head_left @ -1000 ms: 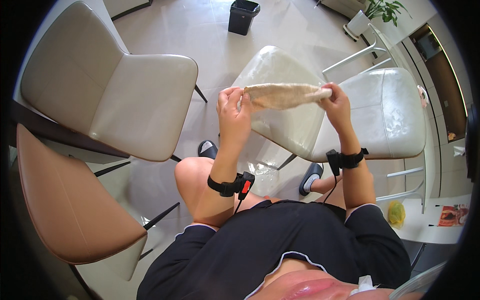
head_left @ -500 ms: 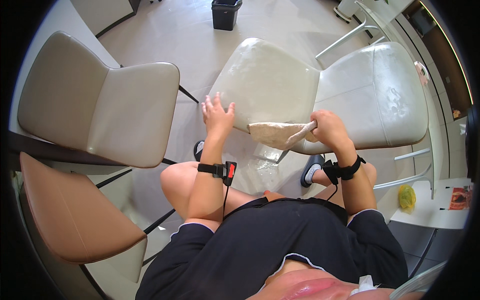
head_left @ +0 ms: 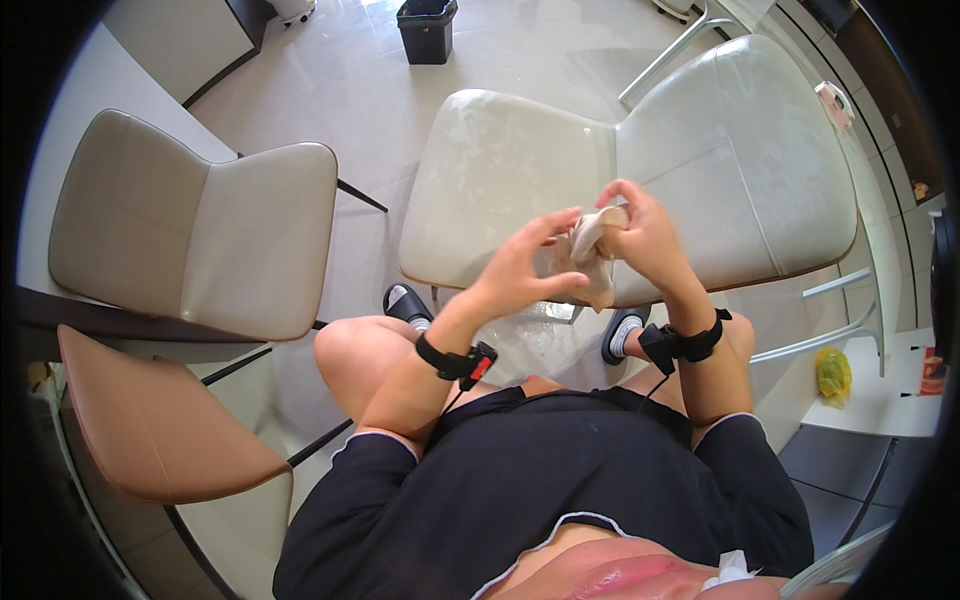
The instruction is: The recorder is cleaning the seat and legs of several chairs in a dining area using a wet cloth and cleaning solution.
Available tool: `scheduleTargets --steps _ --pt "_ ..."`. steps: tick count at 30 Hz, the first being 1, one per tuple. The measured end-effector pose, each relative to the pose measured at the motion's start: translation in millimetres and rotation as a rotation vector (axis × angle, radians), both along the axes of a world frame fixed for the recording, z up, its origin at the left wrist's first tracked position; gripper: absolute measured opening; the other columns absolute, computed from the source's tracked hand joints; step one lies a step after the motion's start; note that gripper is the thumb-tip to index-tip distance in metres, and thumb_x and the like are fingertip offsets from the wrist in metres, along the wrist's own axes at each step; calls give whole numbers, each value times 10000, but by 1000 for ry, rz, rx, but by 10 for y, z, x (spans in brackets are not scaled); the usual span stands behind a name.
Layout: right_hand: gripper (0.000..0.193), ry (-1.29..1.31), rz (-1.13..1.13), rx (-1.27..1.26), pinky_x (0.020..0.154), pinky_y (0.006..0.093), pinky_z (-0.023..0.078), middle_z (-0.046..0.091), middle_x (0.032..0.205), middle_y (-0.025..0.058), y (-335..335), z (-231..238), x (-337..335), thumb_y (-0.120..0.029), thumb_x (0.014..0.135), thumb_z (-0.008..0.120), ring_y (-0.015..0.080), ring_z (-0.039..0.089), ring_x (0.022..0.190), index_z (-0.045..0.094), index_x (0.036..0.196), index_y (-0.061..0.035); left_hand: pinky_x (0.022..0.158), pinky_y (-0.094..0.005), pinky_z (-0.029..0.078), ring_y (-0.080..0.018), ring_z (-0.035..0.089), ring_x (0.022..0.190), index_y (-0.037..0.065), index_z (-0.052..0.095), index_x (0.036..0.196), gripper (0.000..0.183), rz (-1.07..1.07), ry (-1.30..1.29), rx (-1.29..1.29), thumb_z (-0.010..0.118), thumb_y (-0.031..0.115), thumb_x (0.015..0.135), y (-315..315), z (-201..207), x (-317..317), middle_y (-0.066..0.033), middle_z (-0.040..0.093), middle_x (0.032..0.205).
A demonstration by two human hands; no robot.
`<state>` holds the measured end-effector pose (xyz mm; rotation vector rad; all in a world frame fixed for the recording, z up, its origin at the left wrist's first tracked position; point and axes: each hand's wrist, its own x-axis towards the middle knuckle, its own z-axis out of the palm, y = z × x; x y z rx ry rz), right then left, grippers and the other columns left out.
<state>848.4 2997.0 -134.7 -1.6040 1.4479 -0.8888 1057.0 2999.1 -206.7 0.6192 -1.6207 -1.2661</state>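
My right grip (head_left: pixel 645 243) is holding 1 crumpled cloth (head_left: pixel 593 265) above the pale chair (head_left: pixel 505 180), by its near edge. My left grip (head_left: pixel 517 272) is hanging open right beside the cloth.

The person is wearing a black short-sleeved top (head_left: pixel 560 470), thin pale piping (head_left: pixel 600 517) edging its neckline and cuffs. Black straps are circling both wrists: the left strap (head_left: pixel 437 358) is carrying a dark boxy module (head_left: pixel 478 366) with a bright red patch (head_left: pixel 484 372), the right strap (head_left: pixel 706 341) a black module (head_left: pixel 659 345). Thin black cables (head_left: pixel 655 390) are trailing from both. Dark slides (head_left: pixel 611 349) are covering feet in pale striped socks (head_left: pixel 622 334).
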Motion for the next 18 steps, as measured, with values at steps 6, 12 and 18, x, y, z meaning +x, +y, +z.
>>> scheduleTargets --steps 6,12,18 --pt "212 63 133 0 614 237 446 638 743 14 50 316 -48 -16 808 616 58 561 708 637 1019 -23 871 -303 528 -172 679 970 30 690 1114 353 144 -160 -74 643 -33 770 -123 123 -55 -75 709 986" --pt "116 112 195 -50 633 238 410 540 739 -41 157 339 -94 -130 911 663 51 487 713 669 890 -16 744 -246 496 -85 619 835 39 682 1134 243 133 -115 108 616 14 902 -175 383 265 -8 678 901" --pt "356 95 -110 -203 570 335 412 574 644 80 -80 -52 108 -292 1000 604 156 491 598 665 890 41 672 -257 484 -123 603 754 46 671 1098 163 601 -173 -26 564 134 1012 -277 290 259 -33 666 856"
